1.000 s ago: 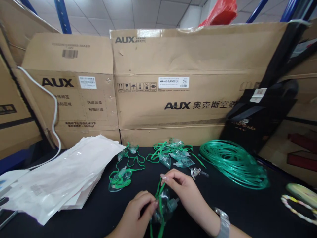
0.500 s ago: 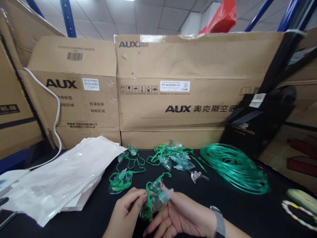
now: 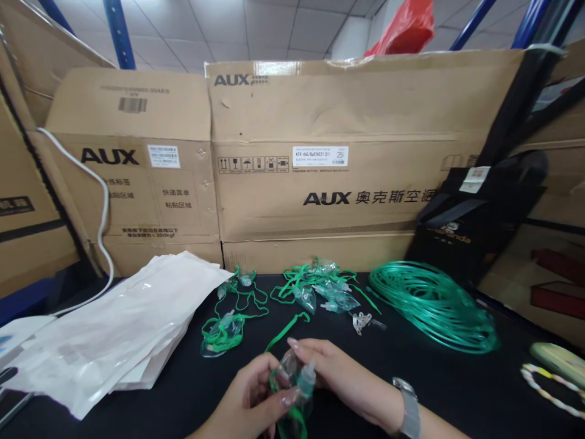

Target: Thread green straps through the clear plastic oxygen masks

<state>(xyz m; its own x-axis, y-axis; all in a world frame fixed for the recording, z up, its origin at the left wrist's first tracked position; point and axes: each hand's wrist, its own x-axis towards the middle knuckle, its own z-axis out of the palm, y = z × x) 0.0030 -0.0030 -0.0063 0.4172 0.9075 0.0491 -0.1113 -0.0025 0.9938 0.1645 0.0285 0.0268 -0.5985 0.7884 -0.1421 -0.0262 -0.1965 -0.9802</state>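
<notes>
Though transparent, mask partly out of sight between the hands.

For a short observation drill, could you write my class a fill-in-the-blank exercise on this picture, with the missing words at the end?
1. The left hand holds a clear mask whose strap is coloured ____.
2. The person wears a watch on the ____ wrist.
3. From the camera's view, the white bags lie to the ____ of the coiled tube.
4. The three bold Latin letters on the large box read ____.

Missing words: green; right; left; AUX.
</notes>
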